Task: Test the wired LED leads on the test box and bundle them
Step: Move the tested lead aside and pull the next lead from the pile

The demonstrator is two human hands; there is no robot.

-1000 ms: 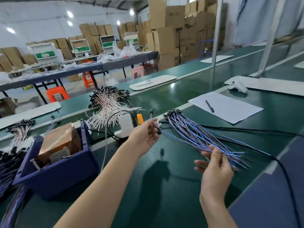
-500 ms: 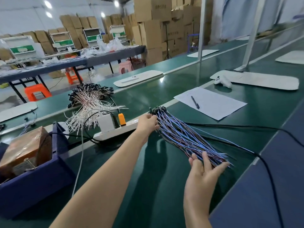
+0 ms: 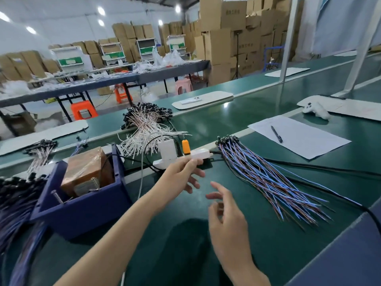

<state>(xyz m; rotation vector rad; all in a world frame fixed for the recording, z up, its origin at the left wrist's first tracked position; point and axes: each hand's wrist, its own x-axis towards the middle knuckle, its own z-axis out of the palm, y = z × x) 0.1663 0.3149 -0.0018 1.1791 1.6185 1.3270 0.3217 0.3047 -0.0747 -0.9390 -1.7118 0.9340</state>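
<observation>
Head view: left hand point(image 3: 179, 176), right hand point(image 3: 227, 226) empty, fingers point(image 3: 219, 188) slack; leads point(image 3: 266, 178) point LED-ends far-left.

Bright, even light from round ceiling lamps point(image 3: 101, 10) at top left, clipped to white. One specular hotspot on the green worktop point(image 3: 225, 105) (lamp reflection). Soft, low-contrast shadow point(image 3: 191, 234) on the worktop at bottom centre. Right hand point(image 3: 226, 221) smeared by motion blur, fingers ghosted; left hand point(image 3: 181, 172) only slightly soft. Wire bundles point(image 3: 14, 203) at the left edge streaked and unsharp. Wide-angle distortion: metal posts point(image 3: 288, 38) at right lean and worktop edges bow. Background cardboard boxes point(image 3: 233, 17) soft.
</observation>
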